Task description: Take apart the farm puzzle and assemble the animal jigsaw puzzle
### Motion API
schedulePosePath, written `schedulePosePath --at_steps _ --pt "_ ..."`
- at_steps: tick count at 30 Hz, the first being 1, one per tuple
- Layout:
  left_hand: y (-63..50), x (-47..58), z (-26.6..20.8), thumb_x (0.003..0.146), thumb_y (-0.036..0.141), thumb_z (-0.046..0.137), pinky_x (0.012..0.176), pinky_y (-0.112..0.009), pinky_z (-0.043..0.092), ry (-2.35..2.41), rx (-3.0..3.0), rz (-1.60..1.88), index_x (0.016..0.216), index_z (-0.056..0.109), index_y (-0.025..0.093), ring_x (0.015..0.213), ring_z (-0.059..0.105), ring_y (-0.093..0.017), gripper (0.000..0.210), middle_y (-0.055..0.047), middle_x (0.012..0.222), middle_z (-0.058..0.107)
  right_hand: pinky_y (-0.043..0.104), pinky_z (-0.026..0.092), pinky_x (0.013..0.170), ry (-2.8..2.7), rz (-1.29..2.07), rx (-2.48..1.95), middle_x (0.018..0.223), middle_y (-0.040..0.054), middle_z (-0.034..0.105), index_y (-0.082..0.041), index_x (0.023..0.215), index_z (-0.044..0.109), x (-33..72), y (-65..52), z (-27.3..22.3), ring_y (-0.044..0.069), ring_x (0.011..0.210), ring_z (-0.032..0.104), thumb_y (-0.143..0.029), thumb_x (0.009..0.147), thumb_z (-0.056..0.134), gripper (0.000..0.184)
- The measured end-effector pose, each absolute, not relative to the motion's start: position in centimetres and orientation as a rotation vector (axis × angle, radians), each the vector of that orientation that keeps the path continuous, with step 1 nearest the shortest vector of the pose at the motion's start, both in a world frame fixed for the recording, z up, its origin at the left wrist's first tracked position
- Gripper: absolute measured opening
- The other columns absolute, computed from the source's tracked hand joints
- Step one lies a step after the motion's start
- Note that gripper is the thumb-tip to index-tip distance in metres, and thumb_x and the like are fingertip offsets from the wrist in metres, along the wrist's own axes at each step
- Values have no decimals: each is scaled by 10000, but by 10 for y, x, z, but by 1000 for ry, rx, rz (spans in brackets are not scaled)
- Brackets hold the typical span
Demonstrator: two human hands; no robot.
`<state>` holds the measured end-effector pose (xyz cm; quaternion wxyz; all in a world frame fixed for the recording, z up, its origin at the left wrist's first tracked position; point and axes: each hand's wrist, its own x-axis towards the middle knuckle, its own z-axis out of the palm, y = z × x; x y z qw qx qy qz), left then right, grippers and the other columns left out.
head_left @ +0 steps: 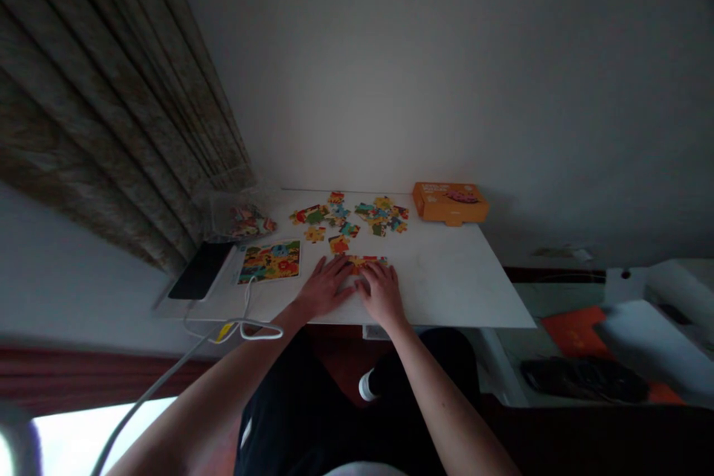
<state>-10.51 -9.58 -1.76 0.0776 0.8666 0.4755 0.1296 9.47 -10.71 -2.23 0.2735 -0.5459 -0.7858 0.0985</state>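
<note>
A short strip of joined jigsaw pieces (371, 259), red and yellow, lies near the table's front edge, partly covered by fingers. My left hand (328, 287) grips its left end, fingers bent over the pieces and thumb pointing inward. From the right, my right hand (382, 294) holds the same strip, its fingertips curved down on it. The two thumbs almost meet below the strip. Just beyond my left fingers sits a loose orange jigsaw piece (338, 244). To the left lies the colourful picture card (271, 261) with cartoon animals.
Several loose pieces spread in a left pile (315, 215) and a right pile (382, 215). An orange box (451, 203) stands at the back right. A clear plastic bag (237, 219), a dark phone-like slab (201, 271) and a white cable (262, 335) occupy the left side.
</note>
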Motion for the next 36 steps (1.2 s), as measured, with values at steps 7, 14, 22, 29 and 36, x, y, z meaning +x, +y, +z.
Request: schedulePosePath --at_steps 7,14,22,29,36 --pt "-95 -106 -13 1023 445 514 1248 -604 247 1410 2598 319 1525 503 219 1525 365 -314 551 -151 1618 446 636 305 1174 -2104 272 -1473 1350 126 667 -262 1217 697 94 -109 -20 328 1325 533 -277 986 558 270" --pt "-98 -106 -11 1027 425 504 1250 -587 267 1425 2612 383 1504 527 245 1496 411 -300 510 -125 1590 489 562 356 1153 -2040 285 -1422 1302 99 695 -263 1139 731 104 -97 -23 301 1279 574 -322 999 567 224" --pt "-99 -104 -10 1019 384 527 1251 -584 299 1472 2595 375 1442 590 258 1472 453 -288 446 -91 1565 529 457 449 1063 -1816 101 -1658 1224 166 709 -163 1156 707 170 5 -27 304 1174 620 -311 926 625 286" --pt "-99 -105 -10 1015 408 533 1273 -574 263 1492 2559 430 1463 565 289 1468 463 -268 465 -72 1564 532 464 413 1081 -1798 77 -1796 1299 151 702 -180 1274 659 181 41 -47 311 1195 617 -331 895 650 408" --pt "-67 -108 -23 1064 377 418 1266 -606 232 1723 2361 569 1418 598 295 1427 512 -247 406 -69 1493 606 468 438 1051 -1743 102 -1738 1223 166 712 -145 1292 633 187 42 -52 315 1140 627 -338 854 659 479"
